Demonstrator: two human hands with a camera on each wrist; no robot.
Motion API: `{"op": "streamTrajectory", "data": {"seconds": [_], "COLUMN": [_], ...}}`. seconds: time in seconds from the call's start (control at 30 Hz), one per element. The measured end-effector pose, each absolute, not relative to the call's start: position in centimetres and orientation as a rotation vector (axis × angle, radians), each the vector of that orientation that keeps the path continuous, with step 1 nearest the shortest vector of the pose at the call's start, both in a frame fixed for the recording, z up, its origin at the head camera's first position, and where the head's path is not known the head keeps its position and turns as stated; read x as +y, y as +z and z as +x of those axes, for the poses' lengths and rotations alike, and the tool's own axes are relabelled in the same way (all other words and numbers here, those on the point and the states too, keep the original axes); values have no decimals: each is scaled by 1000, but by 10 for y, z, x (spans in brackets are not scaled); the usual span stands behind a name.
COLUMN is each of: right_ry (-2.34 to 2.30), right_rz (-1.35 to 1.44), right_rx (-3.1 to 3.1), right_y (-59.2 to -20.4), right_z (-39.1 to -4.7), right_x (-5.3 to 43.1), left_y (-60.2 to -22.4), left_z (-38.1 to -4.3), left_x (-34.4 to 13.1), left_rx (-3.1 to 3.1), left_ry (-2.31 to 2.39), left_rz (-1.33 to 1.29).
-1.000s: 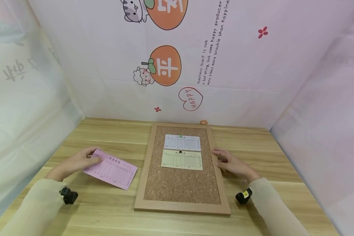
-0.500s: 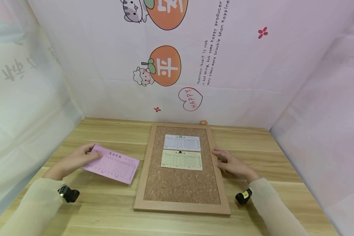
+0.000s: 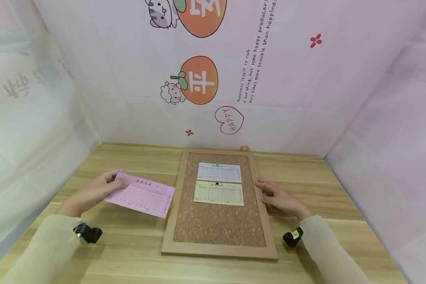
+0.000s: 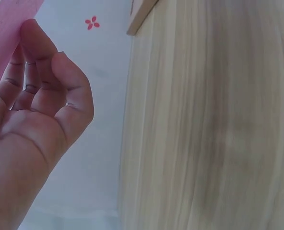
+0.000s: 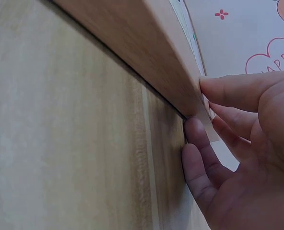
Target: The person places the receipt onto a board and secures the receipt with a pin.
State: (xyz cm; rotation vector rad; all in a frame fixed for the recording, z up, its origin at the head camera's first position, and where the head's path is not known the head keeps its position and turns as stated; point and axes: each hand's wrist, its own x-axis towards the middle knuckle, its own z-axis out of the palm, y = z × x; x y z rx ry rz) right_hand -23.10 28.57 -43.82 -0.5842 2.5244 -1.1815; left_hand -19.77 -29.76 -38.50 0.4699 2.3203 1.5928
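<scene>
My left hand pinches a pink printed form slip between thumb and fingers by its left end. The slip is held tilted, its right end by the left edge of the cork board. In the left wrist view, only part of the pink slip shows above my fingers. On the board, a white form with a green pin sits above a yellow form with a black pin. My right hand holds the board's right wooden edge; in the right wrist view, thumb and fingers meet the frame.
The board lies on a wood-grain table. Behind it rises a white printed cloth wall, with further cloth at both sides. A small black camera is worn on the left wrist, another on the right.
My left hand has brought the pink slip slightly up and to the right, closer to the board. The right hand and the board have stayed in place.
</scene>
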Motion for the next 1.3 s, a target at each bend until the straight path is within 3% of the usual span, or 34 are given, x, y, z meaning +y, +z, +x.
{"op": "streamTrajectory", "data": {"seconds": [1.3], "right_ry": [-1184], "right_rz": [-578], "right_rx": [2547], "right_y": [-436], "right_z": [-230], "right_x": [280], "left_y": [-408], "left_z": [-214], "left_x": [-208], "left_rx": [1934], "left_ry": [1907], "left_rz": [403]}}
